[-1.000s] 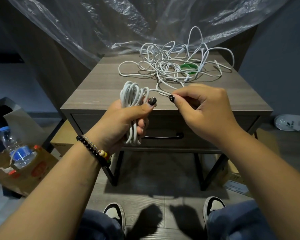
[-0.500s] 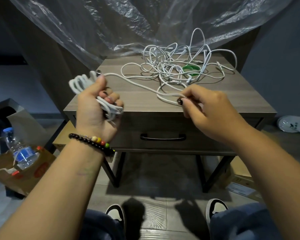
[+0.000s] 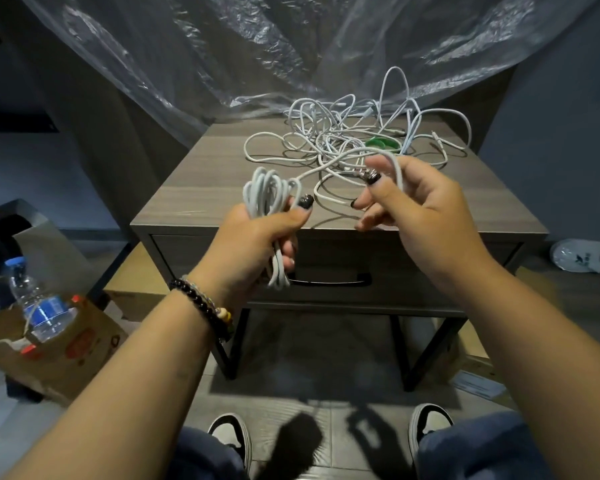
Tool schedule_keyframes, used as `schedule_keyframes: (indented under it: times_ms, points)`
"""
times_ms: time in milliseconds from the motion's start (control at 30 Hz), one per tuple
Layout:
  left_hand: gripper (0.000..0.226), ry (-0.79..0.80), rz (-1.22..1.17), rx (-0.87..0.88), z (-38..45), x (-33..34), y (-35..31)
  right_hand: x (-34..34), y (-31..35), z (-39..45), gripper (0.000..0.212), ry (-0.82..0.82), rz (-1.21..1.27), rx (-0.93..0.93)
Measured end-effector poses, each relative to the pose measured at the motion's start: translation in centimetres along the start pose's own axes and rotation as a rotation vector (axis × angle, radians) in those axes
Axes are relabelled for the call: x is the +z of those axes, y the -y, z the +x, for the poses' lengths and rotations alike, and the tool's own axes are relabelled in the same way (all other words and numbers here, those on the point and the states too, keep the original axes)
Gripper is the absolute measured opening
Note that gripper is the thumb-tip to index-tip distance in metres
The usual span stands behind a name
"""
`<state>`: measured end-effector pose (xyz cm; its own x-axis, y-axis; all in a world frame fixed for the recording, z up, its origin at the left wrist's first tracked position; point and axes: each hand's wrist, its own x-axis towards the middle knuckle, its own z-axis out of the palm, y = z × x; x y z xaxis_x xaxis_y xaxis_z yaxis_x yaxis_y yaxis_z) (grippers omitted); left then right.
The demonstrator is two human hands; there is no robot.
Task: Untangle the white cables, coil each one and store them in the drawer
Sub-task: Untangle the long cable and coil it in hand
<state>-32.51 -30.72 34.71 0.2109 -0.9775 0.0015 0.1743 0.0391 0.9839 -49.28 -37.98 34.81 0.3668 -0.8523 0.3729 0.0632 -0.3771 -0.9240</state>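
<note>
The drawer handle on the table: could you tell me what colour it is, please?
Black; the drawer handle shows best in the head view, partly hidden behind the left hand.

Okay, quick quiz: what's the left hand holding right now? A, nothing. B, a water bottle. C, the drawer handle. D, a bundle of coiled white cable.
D: the left hand grips a bundle of coiled white cable in front of the closed drawer.

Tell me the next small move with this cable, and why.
Probably bring the right hand over to the left hand and lay one more loop onto the coil: the same cable runs loose between them, with the tangle behind and the drawer shut.
</note>
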Motion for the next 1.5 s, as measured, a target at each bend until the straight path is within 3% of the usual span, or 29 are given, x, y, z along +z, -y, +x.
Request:
schedule_keyframes:
  times_ms: [133,267,367,500,600,700,800,933,1133,1300,1433,1500]
  points:
    - [0.011,0.053,0.108,-0.038,-0.2,-0.3,-0.2,-0.6,0.4,0.4,0.019,-0.064,0.054,0.101]
    - [0.014,0.247,0.149,-0.052,-0.5,-1.1,-0.3,-1.6,-0.2,0.5,0.009,0.002,-0.127,0.297]
    - [0.02,0.31,0.106,-0.061,-0.6,-1.2,-0.4,-1.9,-0.3,0.2,0.025,0.088,-0.273,0.213]
    - [0.016,0.189,0.089,-0.016,-0.4,-0.9,-0.3,-1.9,0.4,0.0,0.014,0.139,-0.213,0.105]
    - [0.015,0.047,0.051,-0.005,0.1,-0.6,0.1,-1.8,0.6,-0.1,0.031,0.195,-0.087,0.157]
    - [0.021,-0.045,0.005,0.021,0.4,-0.6,0.2,-1.5,0.8,-0.3,0.033,0.215,-0.104,0.184]
    - [0.012,-0.057,-0.002,0.019,0.5,-0.7,0.3,-0.8,0.5,-0.4,0.03,0.135,-0.197,0.06]
    - [0.026,0.038,-0.021,-0.031,0.2,-0.3,0.4,0.9,-0.2,-1.2,0.024,0.001,-0.375,-0.222]
    - [0.016,0.091,-0.02,-0.027,0.3,-0.2,0.8,2.2,-0.5,-1.9,0.022,0.075,-0.576,-0.345]
    - [0.027,0.098,-0.036,-0.043,0.2,-0.3,0.6,2.2,-0.1,-2.1,0.021,0.123,-0.793,-0.371]
    - [0.051,0.079,0.005,-0.058,0.4,-0.5,0.8,2.6,0.4,-2.5,0.025,0.141,-0.998,-0.486]
    - [0.049,0.069,0.061,-0.041,0.4,-0.4,0.9,3.0,0.5,-2.8,0.026,0.162,-1.043,-0.514]
